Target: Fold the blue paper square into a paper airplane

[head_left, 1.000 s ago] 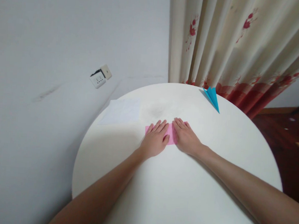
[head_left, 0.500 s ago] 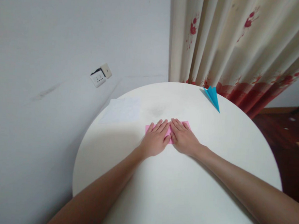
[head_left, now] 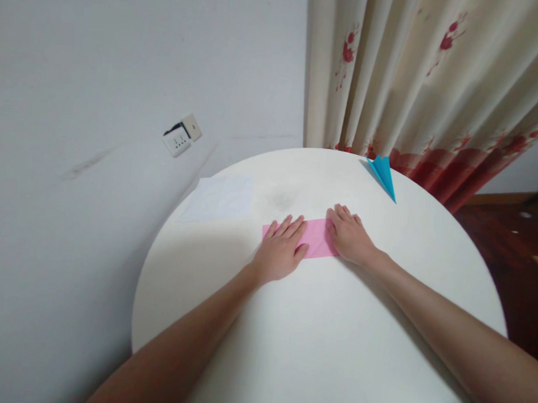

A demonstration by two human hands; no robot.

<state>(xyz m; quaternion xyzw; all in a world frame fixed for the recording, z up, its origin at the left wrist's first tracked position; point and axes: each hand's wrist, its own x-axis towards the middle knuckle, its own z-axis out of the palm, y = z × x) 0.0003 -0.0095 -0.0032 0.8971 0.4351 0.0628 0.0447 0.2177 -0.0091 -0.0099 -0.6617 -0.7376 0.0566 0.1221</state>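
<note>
A strip of pink paper (head_left: 317, 238) lies flat on the white round table (head_left: 315, 333). Over its left part rests my left hand (head_left: 281, 248), palm down with the fingers spread. My right hand (head_left: 347, 234) is at the strip's right end, also palm down, fingers stretched forward and covering that edge. Between the two hands the pink surface is bare, with faint crease lines. Neither hand grips anything.
Near the table's far right edge lies a folded blue paper plane (head_left: 383, 177). A white sheet (head_left: 220, 198) is at the far left. Beyond the table are a wall with a socket (head_left: 176, 141) and a patterned curtain (head_left: 397, 75).
My right hand has slid right along the pink paper, away from my left hand, uncovering the strip's middle. My left hand has stayed in place.
</note>
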